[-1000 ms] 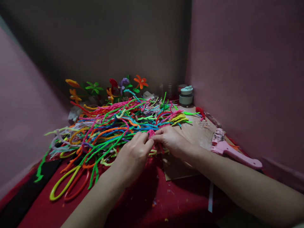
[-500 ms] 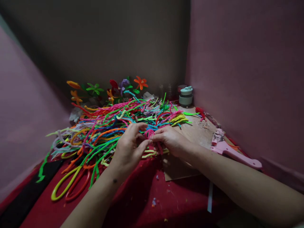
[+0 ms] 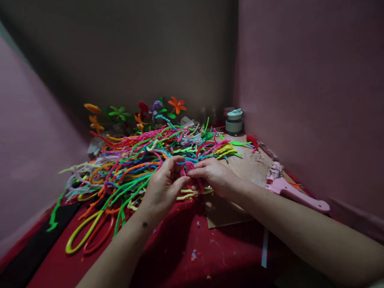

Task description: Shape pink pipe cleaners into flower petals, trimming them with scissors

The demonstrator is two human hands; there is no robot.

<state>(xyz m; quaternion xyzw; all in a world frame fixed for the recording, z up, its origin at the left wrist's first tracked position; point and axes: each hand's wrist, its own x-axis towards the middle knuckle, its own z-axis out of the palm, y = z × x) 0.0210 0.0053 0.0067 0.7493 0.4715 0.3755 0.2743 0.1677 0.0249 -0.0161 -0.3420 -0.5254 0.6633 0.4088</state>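
Note:
A big heap of coloured pipe cleaners (image 3: pixel 135 156) covers the red tablecloth (image 3: pixel 186 248). At its near edge both hands meet on one bent pink pipe cleaner (image 3: pixel 188 169). My left hand (image 3: pixel 163 188) curls around its left side, thumb and fingers cupped. My right hand (image 3: pixel 214 176) pinches its right side between thumb and fingers. A loop of the pink piece shows between the two hands; the rest is hidden under my fingers.
Finished pipe-cleaner flowers (image 3: pixel 141 110) stand at the back by the wall. A small grey-green lidded jar (image 3: pixel 234 121) sits in the far corner. A pink glue gun (image 3: pixel 288 188) lies at right on a brown cardboard sheet (image 3: pixel 249 168). Pink walls close in left and right.
My left hand has turned palm-up and opened its fingers into a cup around the pink piece. The pink loop now shows more between the hands. The right hand barely moved.

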